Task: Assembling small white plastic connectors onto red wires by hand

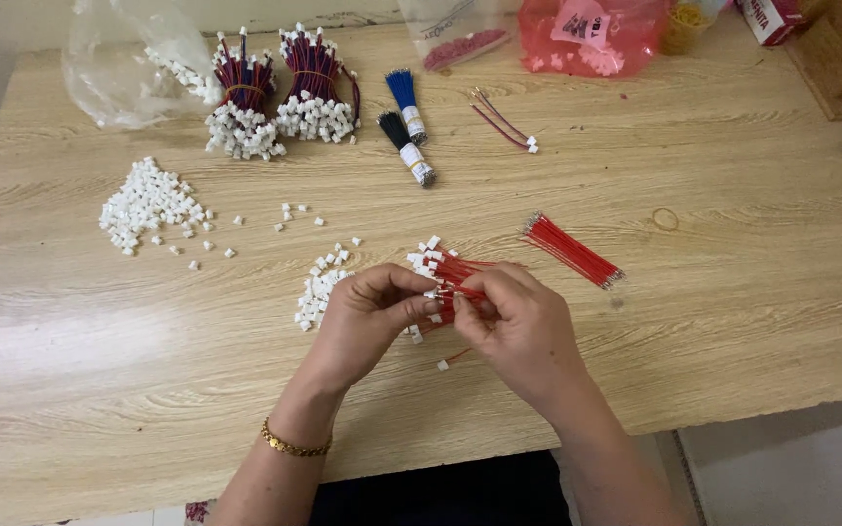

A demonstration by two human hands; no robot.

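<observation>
Far to the left of my left hand [367, 317] lay a heap of white connector housings [148, 205] on the desk [733, 292], with a smaller pile [319, 292] just beside its knuckles. That hand pinched a white housing [432, 293] between thumb and forefinger. My right hand [518, 326], touching it, was closed on a bunch of red wires [460, 278]. Beyond it to the right lay loose red wires [572, 251]. I judged a slack pinch could let the tiny housing drop among the pile, or a crooked push bend a wire's end.
</observation>
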